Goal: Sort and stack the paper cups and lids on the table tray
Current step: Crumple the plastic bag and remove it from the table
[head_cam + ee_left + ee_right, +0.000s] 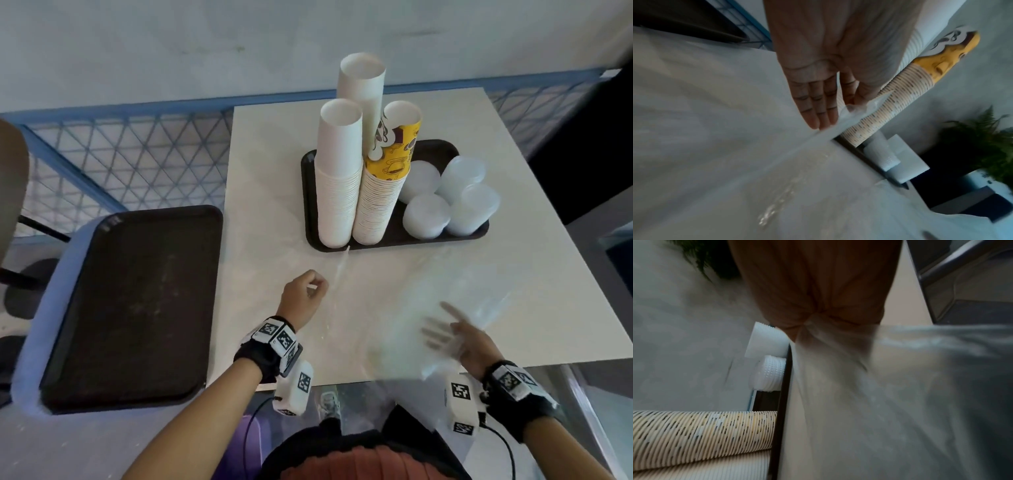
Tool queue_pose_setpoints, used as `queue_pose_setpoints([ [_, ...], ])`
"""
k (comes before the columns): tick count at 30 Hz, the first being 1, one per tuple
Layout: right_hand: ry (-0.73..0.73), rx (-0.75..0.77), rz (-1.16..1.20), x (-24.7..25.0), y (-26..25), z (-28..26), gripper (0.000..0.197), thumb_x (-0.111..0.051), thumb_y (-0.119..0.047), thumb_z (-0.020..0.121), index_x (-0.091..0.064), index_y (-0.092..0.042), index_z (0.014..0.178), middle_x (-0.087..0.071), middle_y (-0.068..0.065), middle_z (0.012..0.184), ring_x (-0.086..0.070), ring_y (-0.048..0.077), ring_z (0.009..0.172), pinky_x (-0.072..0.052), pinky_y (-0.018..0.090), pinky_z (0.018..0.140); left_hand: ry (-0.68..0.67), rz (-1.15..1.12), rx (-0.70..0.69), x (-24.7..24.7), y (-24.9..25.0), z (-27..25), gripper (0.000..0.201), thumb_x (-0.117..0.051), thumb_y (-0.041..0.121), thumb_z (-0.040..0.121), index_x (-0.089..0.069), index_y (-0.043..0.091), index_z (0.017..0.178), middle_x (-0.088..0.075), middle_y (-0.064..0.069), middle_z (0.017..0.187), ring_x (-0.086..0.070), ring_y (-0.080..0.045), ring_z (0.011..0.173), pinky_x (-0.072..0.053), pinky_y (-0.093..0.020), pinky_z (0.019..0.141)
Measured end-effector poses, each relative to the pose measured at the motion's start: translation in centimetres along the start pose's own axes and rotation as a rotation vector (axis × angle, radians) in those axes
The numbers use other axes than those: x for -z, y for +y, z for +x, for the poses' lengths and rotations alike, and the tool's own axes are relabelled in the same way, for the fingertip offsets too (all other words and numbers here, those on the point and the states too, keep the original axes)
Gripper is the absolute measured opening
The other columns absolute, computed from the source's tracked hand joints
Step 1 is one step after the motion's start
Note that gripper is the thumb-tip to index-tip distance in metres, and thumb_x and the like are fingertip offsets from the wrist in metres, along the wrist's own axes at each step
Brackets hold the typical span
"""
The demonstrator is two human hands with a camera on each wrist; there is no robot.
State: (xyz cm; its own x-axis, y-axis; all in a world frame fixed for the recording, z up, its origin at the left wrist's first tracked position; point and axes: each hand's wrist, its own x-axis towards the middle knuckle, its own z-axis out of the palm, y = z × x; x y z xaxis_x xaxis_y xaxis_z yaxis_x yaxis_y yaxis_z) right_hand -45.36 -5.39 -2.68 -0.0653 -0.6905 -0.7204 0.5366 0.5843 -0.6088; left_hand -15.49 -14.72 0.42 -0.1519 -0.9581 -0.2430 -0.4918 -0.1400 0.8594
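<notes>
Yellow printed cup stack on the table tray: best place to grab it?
Grip the yellow printed cup stack low around its ribbed rim section, coming from the near tray edge. It is tall, with white stacks left and lids right, so the front is freest.

I can read no words or numbers anywhere. The wrist markers (278, 337) carry only black-and-white square codes. The yellow cups (394, 161) show drawings, no lettering.

worktop: white rectangular table top (274, 192)
on worktop, far side: dark brown plastic tray (310, 205)
on worktop, near side: clear crumpled plastic sheet (428, 294), spread flat
</notes>
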Motion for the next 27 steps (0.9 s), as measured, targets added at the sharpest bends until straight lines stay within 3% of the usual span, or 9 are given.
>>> queue_pose_setpoints([
  [4, 0.003, -0.002, 0.038, -2.1, 1.2, -0.2, 0.047, -0.039, -0.012, 0.092, -0.039, -0.017, 0.138, -0.075, 0.008, 0.086, -0.072, 0.029, 0.075, -0.059, 0.035, 0.058, -0.062, -0.085, -0.05, -1.1, 2.8, 0.2, 0.024, -0.056, 0.014, 0.089, -0.05, 0.025, 0.069, -0.06, 0.004, 0.079, -0.056, -0.013, 0.057, -0.055, -0.037, 0.065],
  [6, -0.007, -0.022, 0.023, -3.0, 1.4, -0.3, 0.086, -0.079, -0.037, 0.057, -0.045, -0.019, 0.134, -0.074, 0.01, 0.09, -0.072, 0.03, 0.078, -0.059, 0.038, 0.061, -0.137, -0.098, -0.065, -3.0, 4.5, 0.4, 0.019, -0.057, 0.015, 0.089, -0.052, 0.02, 0.071, -0.058, 0.006, 0.074, -0.055, -0.014, 0.052, -0.054, -0.036, 0.059],
  [7, -0.024, -0.028, 0.033, -3.4, 1.6, -0.1, 0.106, -0.087, -0.044, 0.032, -0.049, -0.021, 0.128, -0.074, 0.012, 0.091, -0.072, 0.031, 0.079, -0.058, 0.041, 0.064, -0.17, -0.096, -0.066, -4.3, 5.2, 0.6, 0.016, -0.057, 0.017, 0.088, -0.053, 0.018, 0.073, -0.057, 0.006, 0.072, -0.054, -0.014, 0.05, -0.053, -0.035, 0.058],
  [9, -0.071, -0.039, 0.084, -4.2, 1.7, 0.2, 0.113, -0.086, -0.054, 0.014, -0.054, -0.024, 0.118, -0.074, 0.014, 0.091, -0.071, 0.033, 0.079, -0.053, 0.046, 0.074, -0.219, -0.076, -0.052, -6.9, 6.1, 1.1, 0.013, -0.057, 0.026, 0.084, -0.055, 0.017, 0.075, -0.056, 0.004, 0.071, -0.054, -0.016, 0.054, -0.052, -0.036, 0.063],
  [14, -0.108, -0.029, 0.04, -5.4, 1.7, 0.2, 0.096, -0.073, -0.077, 0.035, -0.063, -0.023, 0.113, -0.071, 0.011, 0.103, -0.069, 0.028, 0.089, -0.052, 0.045, 0.08, -0.477, -0.003, 0.031, -11.6, 7.0, 1.2, 0.018, -0.052, 0.021, 0.09, -0.065, 0.009, 0.093, -0.069, -0.014, 0.094, -0.06, -0.011, 0.06, -0.051, -0.031, 0.072],
  [17, -0.014, -0.005, -0.05, -5.0, 2.3, 0.9, 0.058, -0.06, -0.047, 0.078, -0.058, -0.009, 0.122, -0.065, 0.018, 0.117, -0.066, 0.03, 0.098, -0.057, 0.04, 0.077, -0.599, 0.127, -0.002, -11.0, 6.5, 0.6, 0.028, -0.042, 0.005, 0.091, -0.064, 0.005, 0.108, -0.066, -0.016, 0.112, -0.061, -0.026, 0.1, -0.043, -0.028, 0.084],
  [20, 0.062, 0.002, -0.015, -3.9, 2.6, 1.6, 0.026, -0.036, -0.015, 0.098, -0.055, -0.014, 0.116, -0.073, 0.014, 0.092, -0.072, 0.027, 0.076, -0.058, 0.032, 0.058, -0.533, 0.139, 0.001, -7.6, 4.3, 0.6, 0.036, -0.043, 0.0, 0.088, -0.061, 0.005, 0.118, -0.063, -0.013, 0.121, -0.057, -0.024, 0.114, -0.041, -0.027, 0.099],
  [23, 0.082, -0.02, 0.007, -2.4, 2.8, 2.0, 0.025, -0.034, -0.019, 0.099, -0.058, -0.018, 0.106, -0.075, 0.008, 0.079, -0.072, 0.024, 0.069, -0.058, 0.031, 0.052, -0.392, 0.422, -0.031, -2.9, 1.1, 1.3, 0.042, -0.043, 0.003, 0.087, -0.053, 0.01, 0.126, -0.049, -0.009, 0.135, -0.047, -0.025, 0.123, -0.039, -0.032, 0.101],
  [27, -0.026, 0.042, -0.013, -0.6, 2.2, 1.8, 0.032, -0.066, -0.037, 0.06, -0.074, -0.022, 0.087, -0.075, 0.007, 0.081, -0.072, 0.024, 0.07, -0.057, 0.03, 0.05, -0.445, 0.91, -0.073, 2.2, -4.1, 1.8, 0.07, -0.055, 0.013, 0.081, -0.025, 0.022, 0.143, -0.006, -0.012, 0.155, -0.011, -0.028, 0.142, -0.025, -0.043, 0.111],
])
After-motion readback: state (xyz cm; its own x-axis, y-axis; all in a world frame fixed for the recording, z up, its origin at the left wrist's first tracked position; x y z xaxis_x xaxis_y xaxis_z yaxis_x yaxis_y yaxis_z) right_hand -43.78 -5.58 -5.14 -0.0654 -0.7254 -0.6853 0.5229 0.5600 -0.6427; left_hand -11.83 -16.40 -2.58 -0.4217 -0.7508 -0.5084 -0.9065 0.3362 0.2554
